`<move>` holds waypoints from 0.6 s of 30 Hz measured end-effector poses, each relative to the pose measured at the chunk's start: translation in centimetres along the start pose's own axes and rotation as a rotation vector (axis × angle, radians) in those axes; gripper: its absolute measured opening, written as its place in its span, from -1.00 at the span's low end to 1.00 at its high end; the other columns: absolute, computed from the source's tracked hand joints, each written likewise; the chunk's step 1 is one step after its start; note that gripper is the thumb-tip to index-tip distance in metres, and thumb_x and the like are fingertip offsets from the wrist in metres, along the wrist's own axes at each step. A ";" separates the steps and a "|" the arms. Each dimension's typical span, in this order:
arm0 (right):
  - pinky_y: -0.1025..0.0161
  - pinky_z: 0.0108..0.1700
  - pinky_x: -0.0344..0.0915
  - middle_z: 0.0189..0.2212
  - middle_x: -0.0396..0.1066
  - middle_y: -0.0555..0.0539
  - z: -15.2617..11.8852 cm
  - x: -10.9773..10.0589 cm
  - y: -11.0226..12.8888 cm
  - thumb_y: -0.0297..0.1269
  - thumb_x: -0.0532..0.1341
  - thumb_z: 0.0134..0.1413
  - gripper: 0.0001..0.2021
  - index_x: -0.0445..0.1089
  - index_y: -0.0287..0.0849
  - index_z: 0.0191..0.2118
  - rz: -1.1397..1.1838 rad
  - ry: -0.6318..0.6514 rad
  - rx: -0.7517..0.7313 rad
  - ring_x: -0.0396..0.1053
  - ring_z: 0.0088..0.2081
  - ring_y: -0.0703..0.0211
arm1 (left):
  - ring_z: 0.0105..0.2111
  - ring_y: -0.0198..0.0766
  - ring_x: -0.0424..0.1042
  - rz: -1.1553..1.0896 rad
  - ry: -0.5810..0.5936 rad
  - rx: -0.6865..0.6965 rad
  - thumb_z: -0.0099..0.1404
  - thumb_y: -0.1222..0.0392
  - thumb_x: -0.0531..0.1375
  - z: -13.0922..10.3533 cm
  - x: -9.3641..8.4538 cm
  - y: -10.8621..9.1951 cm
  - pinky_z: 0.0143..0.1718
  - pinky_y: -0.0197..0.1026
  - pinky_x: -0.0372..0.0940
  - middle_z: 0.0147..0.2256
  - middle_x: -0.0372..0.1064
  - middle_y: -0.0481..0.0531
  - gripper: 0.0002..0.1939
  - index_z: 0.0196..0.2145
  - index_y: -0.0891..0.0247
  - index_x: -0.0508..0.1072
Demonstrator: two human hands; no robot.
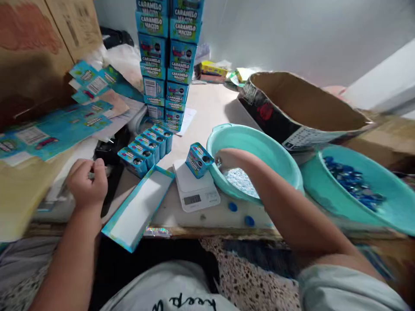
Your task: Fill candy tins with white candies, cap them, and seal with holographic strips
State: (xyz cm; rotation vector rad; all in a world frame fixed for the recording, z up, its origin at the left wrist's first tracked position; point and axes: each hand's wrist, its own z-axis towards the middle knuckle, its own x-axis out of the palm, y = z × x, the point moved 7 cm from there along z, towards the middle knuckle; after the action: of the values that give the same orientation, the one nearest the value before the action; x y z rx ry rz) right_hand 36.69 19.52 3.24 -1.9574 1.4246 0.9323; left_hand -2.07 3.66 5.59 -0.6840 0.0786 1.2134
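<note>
My right hand reaches into a turquoise basin of small pale blue and white pieces. Its fingers are curled and mostly hidden, with a small shiny metal thing showing at them. Left of the basin, a blue candy box stands on a white digital scale, its display lit too faintly to read. My left hand is closed in a fist above the table's left side; whatever it may hold is hidden. Near it lie an open shallow blue tray and a row of several small blue boxes.
Tall stacks of blue boxes rise at the back. Flat printed cartons lie at left. A black cardboard box and a second turquoise basin with dark blue pieces stand at right. Two blue caps lie near the front edge.
</note>
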 end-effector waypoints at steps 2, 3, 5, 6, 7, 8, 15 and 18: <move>0.30 -0.38 0.16 -0.28 0.61 -0.21 -0.3 0.2 -0.5 -0.46 0.40 -0.08 -0.50 0.53 -0.41 0.07 0.022 0.011 -0.006 0.46 -0.34 0.10 | -0.51 -0.23 0.22 0.000 0.027 0.005 0.28 0.11 0.12 0.0 0.1 -0.2 -0.40 -0.17 0.12 -0.59 0.19 -0.03 -0.67 -0.62 0.15 0.26; 0.31 -0.37 0.17 -0.31 0.61 -0.19 -0.4 0.2 -0.7 -0.45 0.38 -0.05 -0.52 0.53 -0.40 0.07 0.033 0.010 -0.010 0.46 -0.36 0.13 | -0.50 -0.23 0.24 0.000 0.036 0.004 0.29 0.10 0.12 0.0 0.1 -0.2 -0.39 -0.17 0.14 -0.59 0.21 -0.03 -0.67 -0.62 0.15 0.27; 0.33 -0.35 0.20 -0.33 0.61 -0.16 -0.6 -0.1 -1.0 -0.43 0.35 0.03 -0.62 0.55 -0.37 0.01 0.057 -0.007 -0.019 0.47 -0.36 0.17 | -0.50 -0.23 0.26 -0.003 0.035 -0.012 0.30 0.10 0.12 -0.1 -0.1 -0.2 -0.39 -0.18 0.16 -0.59 0.24 -0.01 -0.67 -0.61 0.17 0.30; 0.34 -0.33 0.22 -0.33 0.61 -0.16 -0.8 -0.4 -1.1 -0.40 0.33 0.07 -0.68 0.56 -0.36 -0.03 0.069 -0.025 -0.024 0.48 -0.35 0.18 | -0.50 -0.23 0.27 -0.005 0.027 -0.022 0.30 0.11 0.12 -0.2 -0.2 -0.2 -0.39 -0.18 0.17 -0.59 0.25 -0.01 -0.68 -0.60 0.17 0.33; 0.34 -0.32 0.23 -0.31 0.61 -0.16 -1.0 -0.9 -1.1 -0.38 0.31 0.11 -0.73 0.57 -0.35 -0.07 0.077 -0.051 -0.026 0.48 -0.33 0.19 | -0.51 -0.24 0.27 -0.010 0.019 -0.031 0.31 0.13 0.13 -0.2 -0.4 -0.1 -0.40 -0.18 0.17 -0.60 0.26 -0.01 -0.68 -0.60 0.18 0.35; 0.34 -0.31 0.24 -0.31 0.61 -0.16 -1.2 -1.5 -1.1 -0.36 0.29 0.14 -0.77 0.58 -0.34 -0.11 0.081 -0.081 -0.025 0.49 -0.32 0.18 | -0.52 -0.25 0.27 -0.020 0.009 -0.036 0.32 0.15 0.13 -0.2 -0.6 -0.1 -0.41 -0.19 0.17 -0.60 0.26 -0.02 -0.68 -0.60 0.19 0.36; 0.26 -0.29 0.32 -0.51 0.55 -0.06 -4.0 -7.7 -0.8 -0.33 0.34 0.01 -0.91 0.58 -0.22 -0.38 0.097 -0.225 0.004 0.50 -0.39 0.13 | -0.52 -0.31 0.33 -0.193 0.061 0.070 0.38 0.26 0.16 -0.1 -0.4 -1.3 -0.42 -0.24 0.21 -0.56 0.33 -0.06 -0.67 -0.56 0.21 0.38; 0.24 -0.28 0.36 -0.54 0.53 -0.01 -4.0 -8.8 -0.6 -0.28 0.36 -0.04 -0.93 0.58 -0.15 -0.42 0.158 -0.297 -0.030 0.52 -0.39 0.12 | -0.52 -0.31 0.34 -0.190 0.077 0.122 0.39 0.27 0.16 -0.3 -0.2 -1.9 -0.42 -0.23 0.21 -0.55 0.33 -0.08 -0.68 -0.55 0.20 0.35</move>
State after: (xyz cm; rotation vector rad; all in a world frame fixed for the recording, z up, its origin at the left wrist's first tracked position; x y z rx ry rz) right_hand 36.36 21.80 12.61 -1.6604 1.4115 1.2638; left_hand -0.44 3.02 6.29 -0.6166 0.1477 0.9913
